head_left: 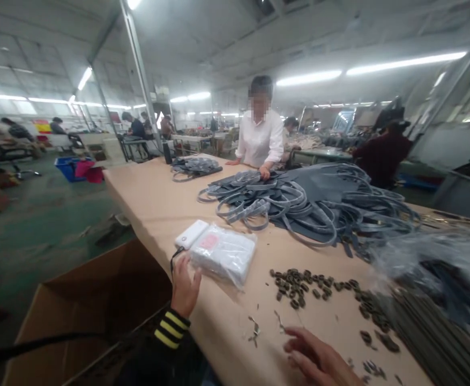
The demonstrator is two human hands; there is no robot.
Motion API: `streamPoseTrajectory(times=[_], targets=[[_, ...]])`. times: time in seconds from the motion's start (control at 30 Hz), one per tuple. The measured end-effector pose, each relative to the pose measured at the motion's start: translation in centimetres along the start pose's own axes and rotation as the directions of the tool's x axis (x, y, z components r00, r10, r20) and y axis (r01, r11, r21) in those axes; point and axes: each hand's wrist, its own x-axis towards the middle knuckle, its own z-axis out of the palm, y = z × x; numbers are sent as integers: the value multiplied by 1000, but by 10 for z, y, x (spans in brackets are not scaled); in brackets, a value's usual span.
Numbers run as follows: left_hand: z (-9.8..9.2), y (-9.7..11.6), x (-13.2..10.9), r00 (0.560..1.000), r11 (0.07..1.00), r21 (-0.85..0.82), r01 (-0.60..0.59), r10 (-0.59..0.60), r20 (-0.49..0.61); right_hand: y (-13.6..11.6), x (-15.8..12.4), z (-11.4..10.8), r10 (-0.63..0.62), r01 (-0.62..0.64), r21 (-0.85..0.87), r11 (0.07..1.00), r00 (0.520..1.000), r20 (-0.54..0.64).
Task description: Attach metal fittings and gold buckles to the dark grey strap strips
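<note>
My left hand [185, 289], with a black cuff striped in yellow, is at the near table edge, its fingers apart and nothing in them. Just beyond its fingertips are a white flat device [191, 234] with a black cord and a clear plastic bag [223, 252] of white contents with a pink label. Low in the picture, my right hand [319, 356] is over the table with its fingers stretched out and a little bent; I see nothing held. Small metal bits [254, 329] lie to its left. Beyond it spreads a pile of dark loops [299, 284].
Grey-blue straps and panels [311, 195] heap across the table [146, 187]; a person in a white shirt [261, 136] rests a hand on them. Dark strips [431, 327] and plastic film [460, 252] are at right. An open cardboard box [58, 305] stands below the left edge.
</note>
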Motion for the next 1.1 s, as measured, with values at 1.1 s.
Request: streamPoseTrajectory(times=[1.1], targets=[[-20, 46, -48, 843, 874, -412, 257, 6, 537, 18, 62, -5, -77, -117, -350, 929, 866, -494]])
